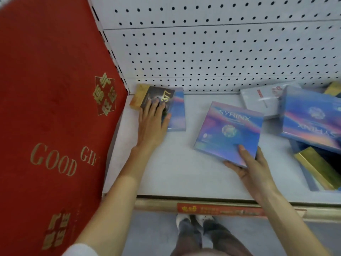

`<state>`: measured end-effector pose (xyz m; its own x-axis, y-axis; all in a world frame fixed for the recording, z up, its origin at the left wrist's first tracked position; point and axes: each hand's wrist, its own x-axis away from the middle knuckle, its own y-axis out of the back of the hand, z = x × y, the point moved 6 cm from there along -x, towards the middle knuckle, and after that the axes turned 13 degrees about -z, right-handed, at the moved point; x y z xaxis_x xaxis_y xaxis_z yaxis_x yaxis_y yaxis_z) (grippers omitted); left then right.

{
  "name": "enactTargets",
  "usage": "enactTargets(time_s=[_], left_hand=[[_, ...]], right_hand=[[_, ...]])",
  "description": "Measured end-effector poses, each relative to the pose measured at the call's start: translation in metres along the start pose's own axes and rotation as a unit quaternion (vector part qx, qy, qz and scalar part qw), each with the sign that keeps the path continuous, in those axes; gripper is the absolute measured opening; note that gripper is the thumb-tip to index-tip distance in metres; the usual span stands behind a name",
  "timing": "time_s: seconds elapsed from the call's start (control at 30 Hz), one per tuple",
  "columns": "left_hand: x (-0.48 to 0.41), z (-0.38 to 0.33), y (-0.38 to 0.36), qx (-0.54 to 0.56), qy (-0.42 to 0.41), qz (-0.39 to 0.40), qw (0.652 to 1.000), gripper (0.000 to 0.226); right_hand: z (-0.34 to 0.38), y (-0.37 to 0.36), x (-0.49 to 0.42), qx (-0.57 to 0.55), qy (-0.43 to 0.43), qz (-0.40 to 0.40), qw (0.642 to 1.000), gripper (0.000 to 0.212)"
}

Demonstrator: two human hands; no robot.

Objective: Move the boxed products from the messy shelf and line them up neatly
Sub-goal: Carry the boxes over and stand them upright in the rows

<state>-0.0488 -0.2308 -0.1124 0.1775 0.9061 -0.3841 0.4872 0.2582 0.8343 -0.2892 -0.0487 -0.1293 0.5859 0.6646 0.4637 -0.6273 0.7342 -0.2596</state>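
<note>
At the shelf's back left corner stand a gold box [137, 97], a black box marked 377 [160, 97] and a blue iridescent box [178, 111], side by side. My left hand [152, 124] lies flat on the black box with straight fingers. My right hand [252, 167] grips the near corner of a blue-pink SYRINX box [228, 130], thumb on top, fingers underneath, over the middle of the white shelf [184, 172].
A jumble at the right holds another SYRINX box [311, 117], a white box [260, 100] and gold boxes [317, 167]. A big red GOOD GIFT panel [51, 108] walls the left side. Pegboard [221, 52] backs the shelf. A red price strip [221, 209] runs along the front edge.
</note>
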Motion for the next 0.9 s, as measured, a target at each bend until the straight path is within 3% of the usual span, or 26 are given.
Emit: enactTargets(time_s=[0.07,0.2,0.23,0.3,0.37,0.43,0.53,0.9], left_hand=[[0.024,-0.005,0.012,0.054,-0.015,0.003,0.998,0.062],[0.073,-0.016,0.042,0.149,-0.021,-0.014,0.988,0.043],[0.078,-0.015,0.050,0.167,0.014,-0.046,0.985,0.039],[0.077,0.000,0.060,0.211,0.174,-0.113,0.955,0.039],[0.068,0.010,0.055,0.237,0.345,-0.095,0.903,0.059],[0.055,0.013,0.045,0.185,0.407,-0.050,0.893,0.081],[0.039,0.017,0.034,0.120,0.406,-0.042,0.905,0.089],[0.058,0.011,0.037,0.235,0.362,-0.200,0.879,0.073]], right_hand=[[-0.004,0.005,-0.004,-0.025,-0.016,-0.006,1.000,0.033],[-0.005,0.010,-0.008,-0.047,-0.023,-0.020,0.998,0.031],[-0.005,0.009,-0.008,-0.042,-0.020,-0.019,0.999,0.030],[-0.006,0.008,-0.008,-0.029,-0.016,-0.019,0.999,0.030],[-0.007,0.009,-0.008,-0.026,-0.015,-0.021,0.999,0.030],[-0.006,0.009,-0.008,-0.029,-0.015,-0.023,0.999,0.028],[-0.006,0.010,-0.009,-0.032,-0.010,-0.032,0.999,0.028],[-0.003,0.008,-0.002,-0.012,-0.006,-0.028,1.000,0.034]])
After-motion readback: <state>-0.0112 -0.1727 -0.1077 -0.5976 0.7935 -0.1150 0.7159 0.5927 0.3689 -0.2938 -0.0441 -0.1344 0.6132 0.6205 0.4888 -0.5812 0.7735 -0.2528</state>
